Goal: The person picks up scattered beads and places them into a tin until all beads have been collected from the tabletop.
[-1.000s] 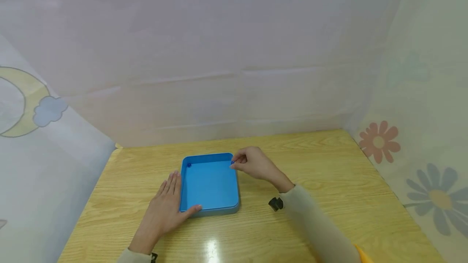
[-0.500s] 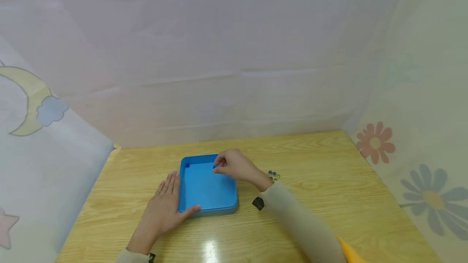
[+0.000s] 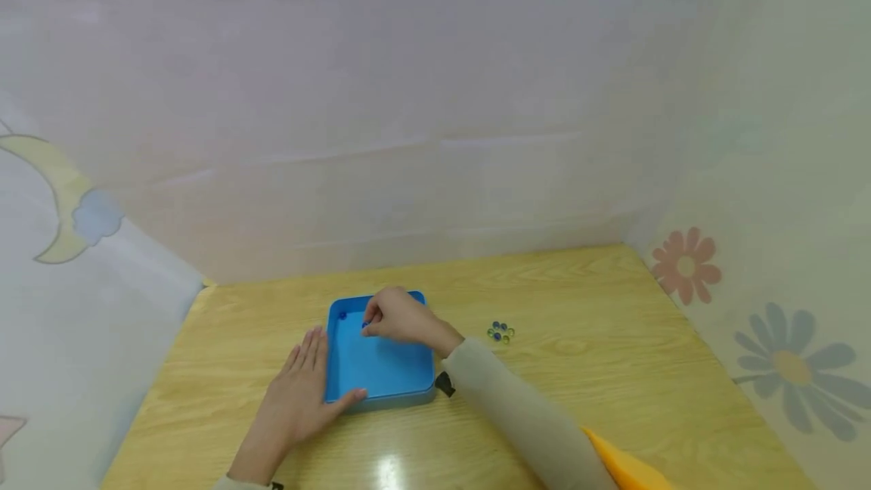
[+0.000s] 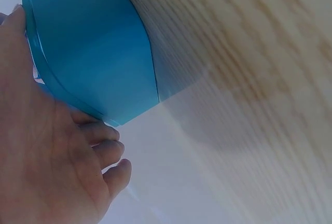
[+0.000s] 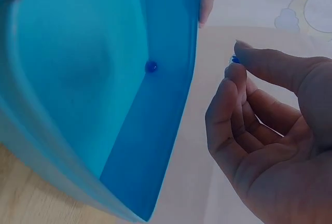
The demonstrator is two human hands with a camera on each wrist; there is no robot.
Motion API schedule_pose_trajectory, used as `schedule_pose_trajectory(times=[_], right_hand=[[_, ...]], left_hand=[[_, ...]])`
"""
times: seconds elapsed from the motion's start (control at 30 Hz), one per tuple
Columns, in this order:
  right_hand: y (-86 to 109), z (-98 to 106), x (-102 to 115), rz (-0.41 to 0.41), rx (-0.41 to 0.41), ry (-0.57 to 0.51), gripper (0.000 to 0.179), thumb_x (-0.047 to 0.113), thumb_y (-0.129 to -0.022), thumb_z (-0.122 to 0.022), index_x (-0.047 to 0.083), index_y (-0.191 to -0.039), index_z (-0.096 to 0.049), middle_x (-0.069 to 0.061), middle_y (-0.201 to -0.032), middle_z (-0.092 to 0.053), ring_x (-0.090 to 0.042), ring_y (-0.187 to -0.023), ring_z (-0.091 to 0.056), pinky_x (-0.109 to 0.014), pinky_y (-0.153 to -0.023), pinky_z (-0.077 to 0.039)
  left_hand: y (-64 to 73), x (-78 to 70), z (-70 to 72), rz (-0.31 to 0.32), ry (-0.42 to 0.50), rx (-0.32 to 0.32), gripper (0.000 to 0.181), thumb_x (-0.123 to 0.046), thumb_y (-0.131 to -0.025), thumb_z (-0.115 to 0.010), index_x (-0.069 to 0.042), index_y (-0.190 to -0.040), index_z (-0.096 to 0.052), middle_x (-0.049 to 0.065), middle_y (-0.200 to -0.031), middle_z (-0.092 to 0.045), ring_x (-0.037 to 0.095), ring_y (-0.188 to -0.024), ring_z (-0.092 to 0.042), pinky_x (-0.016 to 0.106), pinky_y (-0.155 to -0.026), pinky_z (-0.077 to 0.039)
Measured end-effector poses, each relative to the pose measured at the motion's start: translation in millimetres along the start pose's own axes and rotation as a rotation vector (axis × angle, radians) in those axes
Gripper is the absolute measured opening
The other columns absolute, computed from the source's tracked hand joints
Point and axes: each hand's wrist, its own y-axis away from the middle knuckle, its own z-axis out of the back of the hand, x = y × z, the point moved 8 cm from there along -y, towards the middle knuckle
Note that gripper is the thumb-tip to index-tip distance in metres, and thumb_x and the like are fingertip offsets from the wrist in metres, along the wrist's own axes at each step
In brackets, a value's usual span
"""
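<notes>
A square blue tray [image 3: 384,369] with low walls stands on the wooden table. My left hand [image 3: 296,392] lies along its left side, fingers straight and thumb on the front rim; the left wrist view shows the palm against the tray's wall [image 4: 98,47]. Over the tray's far half, my right hand [image 3: 401,316] pinches a small blue marble [image 5: 235,59] between thumb and fingertip. Inside the tray, a dark blue marble [image 5: 151,67] rests in the far left corner.
Several blue and yellowish glass marbles [image 3: 500,333] lie in a loose cluster on the wooden table [image 3: 578,339], right of the tray. A pale cloth wall [image 3: 435,195] rises behind the table's far edge, with printed side walls at left and right.
My right hand has carried the pinched marble leftward from the tray's right rim to over its inside. The cluster on the table has come into sight. My left hand keeps its place.
</notes>
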Motion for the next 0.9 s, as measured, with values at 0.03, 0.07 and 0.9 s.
schedule_pose_trajectory(times=[0.03, 0.07, 0.9], right_hand=[[-1.2, -2, 1, -0.002, 0.008, 0.004, 0.010, 0.023, -0.089, -0.074, 0.015, -0.093, -0.074, 0.006, -0.081, -0.068, -0.002, -0.069, -0.059, -0.015, -0.062, -0.051], [-2.1, -5, 1, -0.007, 0.014, 0.007, 0.010, 0.023, -0.089, -0.073, 0.015, -0.093, -0.074, 0.006, -0.081, -0.068, -0.003, -0.069, -0.059, -0.015, -0.061, -0.051], [-12.0, -40, -13, -0.122, 0.162, 0.155, 0.014, 0.018, -0.088, -0.075, 0.013, -0.076, -0.070, 0.005, -0.069, -0.062, -0.008, -0.060, -0.053, -0.020, -0.053, -0.046]], left_hand=[[0.7, 0.5, -0.2, 0.002, -0.001, 0.000, 0.119, -0.085, -0.080, -0.045, 0.003, -0.155, -0.019, 0.021, -0.163, -0.021, 0.039, -0.152, -0.021, 0.056, -0.124, -0.025], [1.1, 0.9, 0.0, 0.003, -0.001, -0.004, 0.119, -0.085, -0.080, -0.045, 0.003, -0.155, -0.020, 0.021, -0.163, -0.021, 0.039, -0.152, -0.021, 0.056, -0.124, -0.025], [1.5, 2.9, -2.4, -0.018, 0.008, 0.012, 0.121, -0.087, -0.080, -0.040, 0.005, -0.155, -0.018, 0.023, -0.163, -0.018, 0.041, -0.152, -0.019, 0.057, -0.124, -0.023]])
